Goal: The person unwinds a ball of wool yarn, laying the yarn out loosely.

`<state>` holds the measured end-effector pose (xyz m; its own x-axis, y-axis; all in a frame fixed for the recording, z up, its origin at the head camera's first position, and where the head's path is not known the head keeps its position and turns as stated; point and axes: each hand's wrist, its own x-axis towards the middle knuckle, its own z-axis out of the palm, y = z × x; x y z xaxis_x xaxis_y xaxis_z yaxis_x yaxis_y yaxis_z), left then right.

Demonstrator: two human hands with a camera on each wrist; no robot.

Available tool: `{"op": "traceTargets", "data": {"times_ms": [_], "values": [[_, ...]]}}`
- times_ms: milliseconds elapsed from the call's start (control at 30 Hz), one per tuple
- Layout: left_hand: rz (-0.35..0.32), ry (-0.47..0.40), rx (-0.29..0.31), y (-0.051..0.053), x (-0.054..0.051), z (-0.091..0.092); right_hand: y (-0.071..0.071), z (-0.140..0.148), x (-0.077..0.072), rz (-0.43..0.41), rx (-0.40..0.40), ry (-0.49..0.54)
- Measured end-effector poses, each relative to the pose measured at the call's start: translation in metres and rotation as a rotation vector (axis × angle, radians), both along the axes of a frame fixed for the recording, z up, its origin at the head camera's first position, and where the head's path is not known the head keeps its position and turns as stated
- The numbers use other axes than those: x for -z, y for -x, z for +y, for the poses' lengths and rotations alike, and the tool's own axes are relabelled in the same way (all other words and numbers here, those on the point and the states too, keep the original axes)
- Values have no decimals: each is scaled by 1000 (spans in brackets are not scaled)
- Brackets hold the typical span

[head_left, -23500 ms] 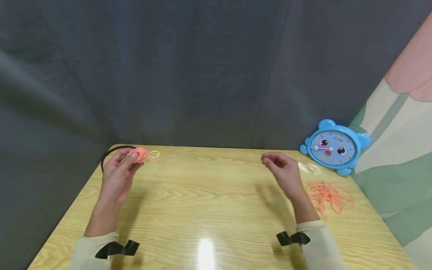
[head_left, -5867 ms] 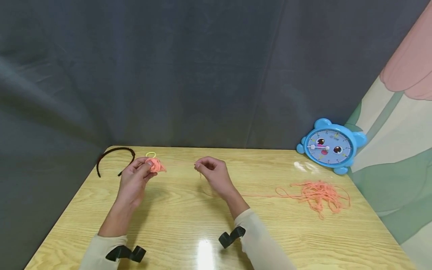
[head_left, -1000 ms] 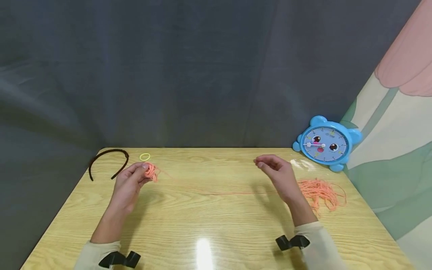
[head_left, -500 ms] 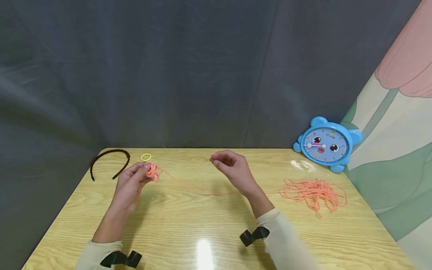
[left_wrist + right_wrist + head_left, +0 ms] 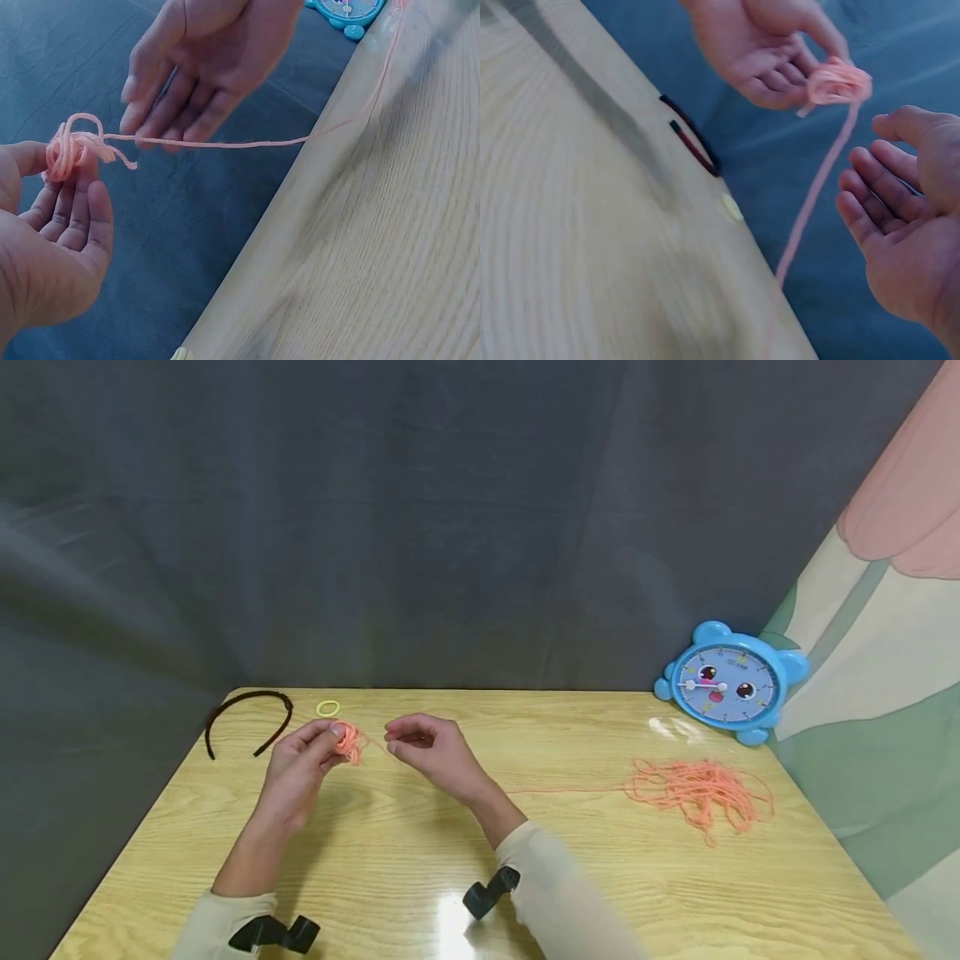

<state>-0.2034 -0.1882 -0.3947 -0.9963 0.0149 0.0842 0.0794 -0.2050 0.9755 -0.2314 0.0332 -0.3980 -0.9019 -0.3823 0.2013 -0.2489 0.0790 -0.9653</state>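
Observation:
My left hand [image 5: 292,772] pinches a small wound bundle of coral-orange yarn [image 5: 348,742] between thumb and fingers, above the left part of the table. In the left wrist view, the yarn bundle [image 5: 69,154] shows loose loops and a short free end. A single strand [image 5: 817,180] runs from it, past my right hand, to the loose pile. My right hand [image 5: 438,756] is just right of the bundle. In the right wrist view, the right hand's thumb and fingers [image 5: 885,184] are apart and relaxed, beside the strand and not gripping it.
A loose pile of coral yarn [image 5: 701,793] lies on the right of the wooden table [image 5: 360,860]. Behind it leans a blue bear-shaped clock [image 5: 727,685]. A dark headband [image 5: 251,695] and a yellow ring [image 5: 327,702] lie at the back left. A dark curtain [image 5: 450,527] hangs behind.
Over the last second my right hand has swept left toward the bundle; the left hand has stayed nearly still. Since the oldest frame, the headband and yellow ring have come to lie apart from the left hand.

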Motion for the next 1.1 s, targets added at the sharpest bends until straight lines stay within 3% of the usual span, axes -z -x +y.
{"op": "traceTargets", "data": {"times_ms": [167, 433, 733, 1100], "values": [[-4, 11, -3, 0, 0, 3, 1, -12, 5, -35, -20, -14], [-21, 49, -13, 0, -1, 4, 3, -7, 10, -59, -16, -3], [-61, 110, -15, 0, -1, 3, 7, 10, 3, -42, 104, 149], [-36, 146, 62, -1, 0, 2, 12, 40, -12, -10, 214, 278]]}}
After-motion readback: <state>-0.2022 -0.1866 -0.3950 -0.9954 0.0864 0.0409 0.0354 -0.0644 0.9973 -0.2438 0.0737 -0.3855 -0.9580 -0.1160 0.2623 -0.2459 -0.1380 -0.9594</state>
